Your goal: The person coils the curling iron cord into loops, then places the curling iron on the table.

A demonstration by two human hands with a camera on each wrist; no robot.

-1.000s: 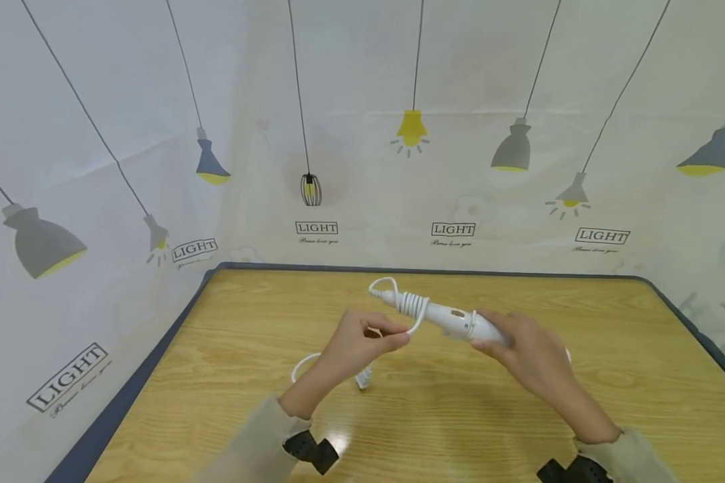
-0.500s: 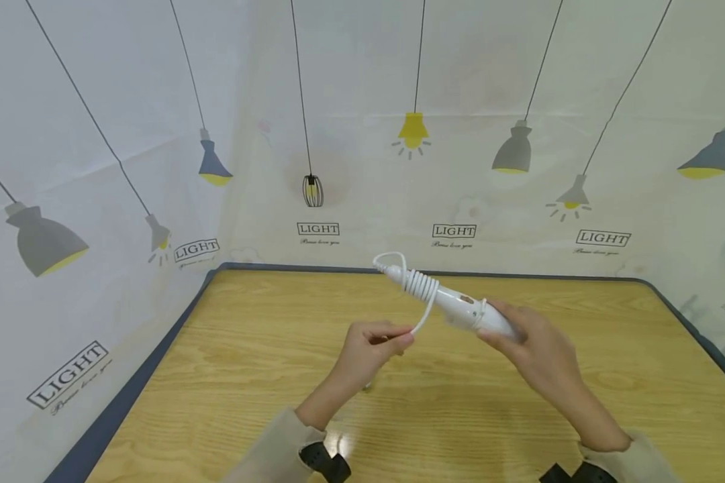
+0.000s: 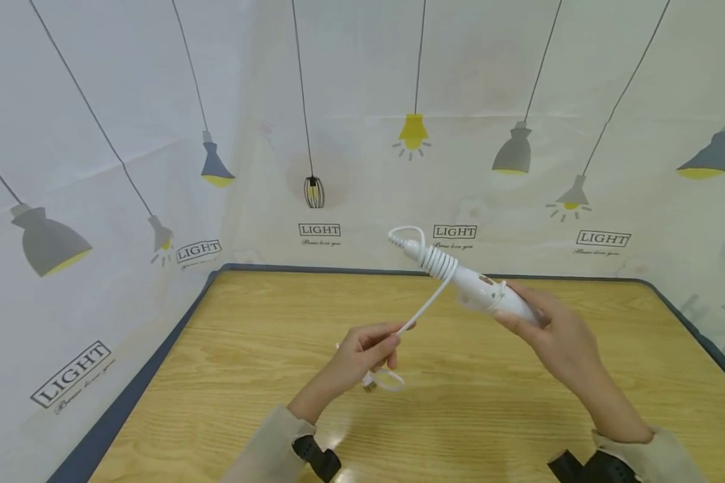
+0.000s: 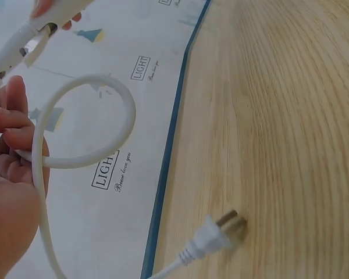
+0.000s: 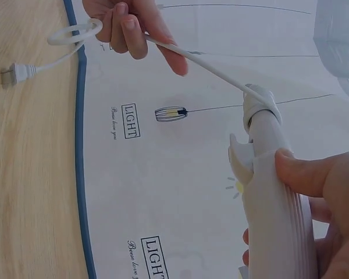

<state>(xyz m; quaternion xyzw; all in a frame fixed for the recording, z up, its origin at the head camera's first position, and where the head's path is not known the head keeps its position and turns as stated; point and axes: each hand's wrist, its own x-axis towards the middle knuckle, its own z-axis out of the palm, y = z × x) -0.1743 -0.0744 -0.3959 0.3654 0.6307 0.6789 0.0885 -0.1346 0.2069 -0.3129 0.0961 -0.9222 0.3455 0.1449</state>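
Observation:
My right hand (image 3: 564,339) grips a white curling iron (image 3: 480,288) by its thick end, and the tool tilts up to the left above the table. In the right wrist view, a small lever (image 5: 240,158) sticks out from its side. White cord (image 3: 440,261) is wound in several tight turns around the other end. My left hand (image 3: 362,352) pinches the free cord (image 3: 425,308), which runs taut and straight to the windings. Below that hand the cord forms a loop (image 4: 87,160) and hangs down to a two-pin plug (image 4: 208,237).
The wood-grain table (image 3: 248,389) has a dark blue edge (image 3: 326,268) along its back and sides. Behind it stands a pale backdrop (image 3: 362,154) printed with hanging lamps. Black cameras are strapped to both wrists.
The curling iron has risen and shifted right with my right hand. My left hand has stayed low, drawing a longer straight stretch of cord between the hands.

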